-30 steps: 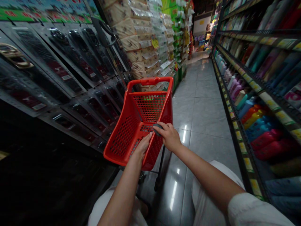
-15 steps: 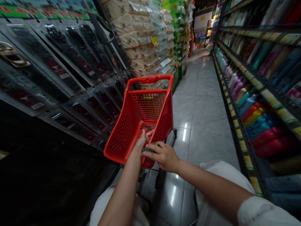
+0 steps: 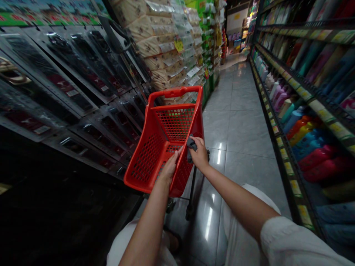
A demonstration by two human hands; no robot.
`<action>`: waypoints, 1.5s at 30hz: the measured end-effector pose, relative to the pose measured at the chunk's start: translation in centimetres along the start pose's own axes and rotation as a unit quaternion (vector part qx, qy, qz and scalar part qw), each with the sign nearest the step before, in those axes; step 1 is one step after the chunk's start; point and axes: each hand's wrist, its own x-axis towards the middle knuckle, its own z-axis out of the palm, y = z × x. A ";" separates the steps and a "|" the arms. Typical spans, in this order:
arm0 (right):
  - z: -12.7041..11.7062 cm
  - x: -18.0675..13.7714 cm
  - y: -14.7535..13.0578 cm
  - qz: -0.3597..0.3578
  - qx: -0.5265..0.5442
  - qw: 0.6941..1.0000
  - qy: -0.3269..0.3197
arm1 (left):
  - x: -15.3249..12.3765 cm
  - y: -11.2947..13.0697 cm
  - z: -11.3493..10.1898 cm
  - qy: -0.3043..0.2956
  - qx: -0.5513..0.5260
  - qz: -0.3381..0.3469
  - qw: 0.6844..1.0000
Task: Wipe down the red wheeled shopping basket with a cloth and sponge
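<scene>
A red plastic shopping cart [image 3: 144,155] with a perforated basket stands in front of me, tilted in the view. My left hand [image 3: 171,165] lies along the inner face of its right side wall, fingers stretched out toward the cart's far end. Over on the outer face of that wall, my right hand [image 3: 200,152] presses a bunched dark grey cloth [image 3: 191,143] against the red plastic. Part of the cloth is hidden by the fingers. The basket's floor shows its grid of holes.
Packaged belts [image 3: 58,77] hang on a rack at the left. Stacked tissue packs [image 3: 155,40] stand behind the cart. At the right runs a long shelf with several colourful bottles [image 3: 307,136]. Grey floor tiles [image 3: 241,125] stretch down the aisle.
My right hand with the cloth has moved forward along the cart's right side, away from the near corner. My left hand has shifted slightly, its fingers now flatter on the inner wall.
</scene>
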 end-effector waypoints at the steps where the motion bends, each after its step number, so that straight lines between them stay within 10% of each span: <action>1: -0.1 -0.5 -0.3 -0.006 0.002 1.000 -0.007 | 0.1 -0.1 -0.1 -0.001 0.014 0.003 1.000; 14: -3.4 -10.9 -3.4 -0.169 -0.053 0.950 -0.257 | 1.0 -0.9 -0.9 -0.019 -0.016 -0.006 1.000; 22: -2.0 -4.3 -2.4 -0.041 -0.043 0.994 -0.089 | 0.8 -0.9 -0.9 0.006 -0.028 -0.016 0.999; 31: -1.5 -9.2 -1.7 -0.035 0.083 0.983 -0.163 | 0.8 0.1 -0.3 0.026 -0.022 -0.026 0.999; 38: -1.0 -4.6 2.0 0.112 0.053 0.990 0.063 | -0.2 0.4 0.6 0.041 -0.010 -0.027 0.999; 42: 0.8 -4.7 1.8 0.012 0.077 0.997 0.027 | 0.0 0.3 0.7 0.016 0.037 0.028 0.999; 45: 2.6 -6.7 3.3 0.064 0.079 0.994 0.040 | 0.2 0.3 0.6 0.013 0.057 0.040 0.997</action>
